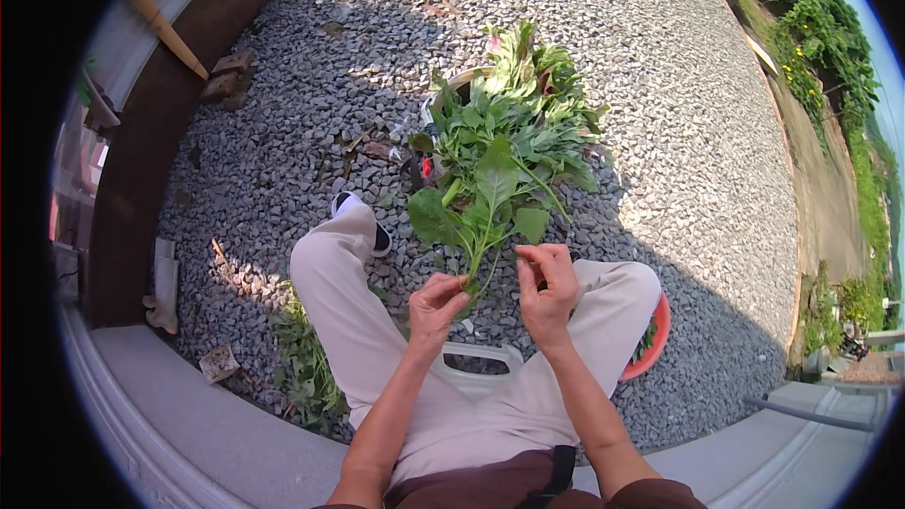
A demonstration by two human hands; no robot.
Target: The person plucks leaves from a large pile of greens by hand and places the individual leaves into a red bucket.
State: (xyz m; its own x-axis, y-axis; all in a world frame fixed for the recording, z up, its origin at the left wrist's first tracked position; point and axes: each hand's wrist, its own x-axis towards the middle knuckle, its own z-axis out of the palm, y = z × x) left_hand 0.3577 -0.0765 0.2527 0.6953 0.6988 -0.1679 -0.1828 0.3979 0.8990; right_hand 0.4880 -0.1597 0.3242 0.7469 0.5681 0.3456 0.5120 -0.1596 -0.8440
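Note:
My left hand (pixel 437 307) pinches a leafy green sprig (pixel 488 215) by its lower stem between thumb and fingers. Its broad leaves point away from me, in front of a large heap of leafy greens (pixel 520 113), some of them reddish. That heap covers most of a round container, whose pale rim (pixel 428 109) shows at the left. To the right of the sprig is my right hand (pixel 548 290), fingers curled and thumb near the index fingertip. Whether anything small is between its fingertips is too unclear to see.
Behind my right knee is an orange-red basin (pixel 662 336) with green leaves inside. More greens (pixel 307 360) lie on the gravel (pixel 693 120) by my left leg. Part of a pale plastic stool (pixel 474 357) shows between my thighs. Bricks (pixel 226 76) lie near the brown wall base (pixel 127 240).

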